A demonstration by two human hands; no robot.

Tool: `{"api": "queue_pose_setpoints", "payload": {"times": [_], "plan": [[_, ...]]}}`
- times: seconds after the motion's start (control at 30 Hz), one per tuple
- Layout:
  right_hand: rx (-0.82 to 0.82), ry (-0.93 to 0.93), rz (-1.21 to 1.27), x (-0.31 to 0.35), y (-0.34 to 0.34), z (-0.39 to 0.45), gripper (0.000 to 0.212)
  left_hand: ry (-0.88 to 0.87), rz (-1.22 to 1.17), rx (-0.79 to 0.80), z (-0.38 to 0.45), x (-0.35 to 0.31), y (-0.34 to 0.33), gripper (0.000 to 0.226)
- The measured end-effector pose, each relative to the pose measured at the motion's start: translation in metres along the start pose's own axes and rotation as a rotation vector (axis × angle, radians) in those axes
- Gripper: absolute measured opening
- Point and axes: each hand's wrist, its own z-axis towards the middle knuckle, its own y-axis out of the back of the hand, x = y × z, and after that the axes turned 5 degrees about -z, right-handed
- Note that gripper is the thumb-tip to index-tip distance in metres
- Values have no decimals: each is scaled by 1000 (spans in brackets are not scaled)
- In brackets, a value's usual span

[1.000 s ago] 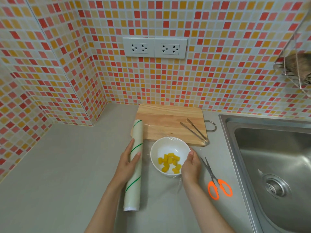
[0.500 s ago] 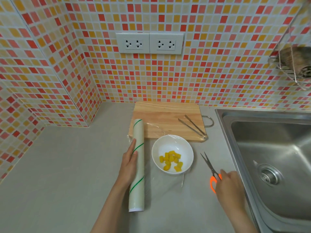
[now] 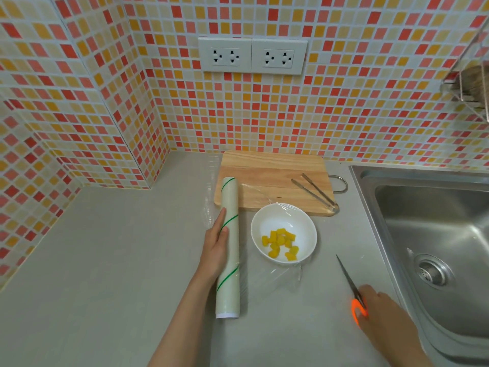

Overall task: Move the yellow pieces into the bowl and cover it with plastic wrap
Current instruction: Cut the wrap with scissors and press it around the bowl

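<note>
Left hand (image 3: 215, 247): lies flat along the roll's left side, fingers together and extended, pinning the roll rather than gripping round it. If it eases off, the roll could turn and slacken the film.
Roll of plastic wrap (image 3: 229, 247): lies on the table (image 3: 105, 260), its far end over the cutting board's (image 3: 272, 176) near-left corner.
Film (image 3: 287, 275): runs from the roll across the bowl and crumples just in front of it; not yet cut, and it could cling to itself or drag off the rim.
Bowl (image 3: 308, 229): white, near the board's front edge, film over its mouth; a hard pull might slide it.
Yellow pieces (image 3: 280, 243): all in the bowl.
Scissors (image 3: 352, 284): blades together, pointing away; a snagged cut could tear raggedly.
Right hand (image 3: 378, 311): fingers clamped on the orange handles.
</note>
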Motion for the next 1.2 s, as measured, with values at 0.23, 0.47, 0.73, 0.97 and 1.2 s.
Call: {"api": "queue_pose_setpoints", "payload": {"times": [0.23,0.47,0.73,0.97,1.2], "plan": [[656,-26,1140,5,15,-54,65,0,-24,21,1,5,2,47],[973,-66,1140,75,9,-83,7,24,-64,26,-1,6,3,47],[586,236,1104,134,9,-76,39,54,-82,12,-5,9,3,46],[428,191,1215,154,2,-65,22,37,-83,18,-5,7,3,47],[405,151,1229,152,-1,-56,19,58,-108,9,-5,8,4,46]]}}
